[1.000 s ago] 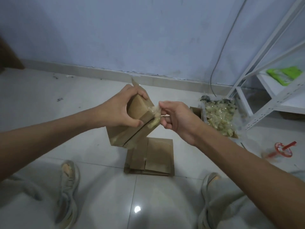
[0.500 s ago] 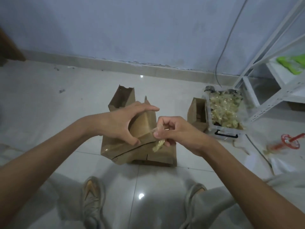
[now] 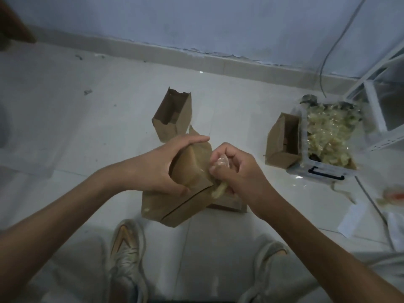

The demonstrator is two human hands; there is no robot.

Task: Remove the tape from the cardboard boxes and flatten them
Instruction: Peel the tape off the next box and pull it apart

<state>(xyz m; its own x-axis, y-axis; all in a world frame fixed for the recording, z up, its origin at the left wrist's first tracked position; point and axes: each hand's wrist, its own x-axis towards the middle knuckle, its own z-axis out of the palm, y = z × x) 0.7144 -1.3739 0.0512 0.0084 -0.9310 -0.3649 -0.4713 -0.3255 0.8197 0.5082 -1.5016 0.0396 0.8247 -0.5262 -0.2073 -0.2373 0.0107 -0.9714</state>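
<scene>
Left hand clamps the top end of the box, fingers curled over the far edge and thumb pressed on the near face, holding it up off the floor and tilted, low end toward the left shoe. Right hand sits tight against the box's right corner, fingers curled in, pinching a crumpled wad of clear tape; a yellowish strand of it hangs below the fist by the box edge. A slit shows along the box's lower face. Just beneath the hands, a flat piece of cardboard lies on the tile. Behind them an open box stands on the floor; a second open box stands to the right, touching a clear bin heaped with tape scraps. A white shelf frame stands at the far right beside the bin.
</scene>
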